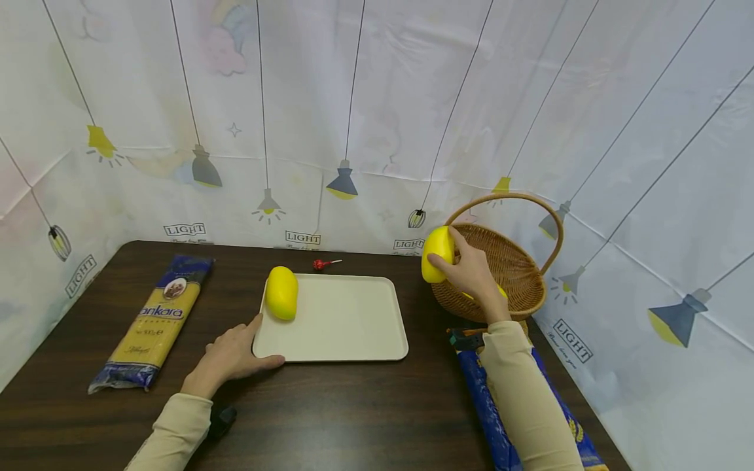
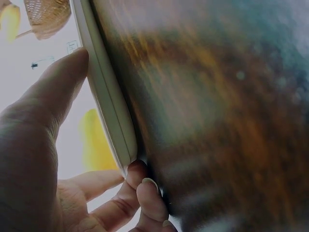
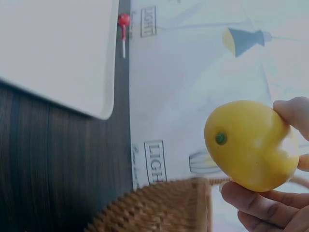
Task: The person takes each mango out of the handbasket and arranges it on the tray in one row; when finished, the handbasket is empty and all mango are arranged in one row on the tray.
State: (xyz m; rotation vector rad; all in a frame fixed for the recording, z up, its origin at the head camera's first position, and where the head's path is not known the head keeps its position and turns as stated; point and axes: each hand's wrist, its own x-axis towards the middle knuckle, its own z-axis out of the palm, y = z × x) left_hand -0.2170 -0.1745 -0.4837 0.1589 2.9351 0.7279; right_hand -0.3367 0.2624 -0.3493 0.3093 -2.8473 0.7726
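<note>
My right hand (image 1: 471, 268) grips a smooth yellow mango (image 1: 438, 254), raised at the left rim of the wicker basket (image 1: 512, 261). In the right wrist view the mango (image 3: 251, 145) shows a small green stem nub, with the thumb on one side and fingertips on the other. My left hand (image 1: 232, 353) holds the near left corner of a cream tray (image 1: 347, 320); in the left wrist view the thumb lies along the tray's edge (image 2: 99, 79) and fingers curl at its corner. Another yellow mango (image 1: 282, 293) lies at the tray's left end.
Part of a yellow thing (image 1: 502, 292) shows inside the basket, mostly hidden by my right hand. A red lollipop (image 1: 321, 264) lies behind the tray. At left is a yellow and blue pasta packet (image 1: 156, 320); a blue packet (image 1: 485, 405) lies under my right forearm.
</note>
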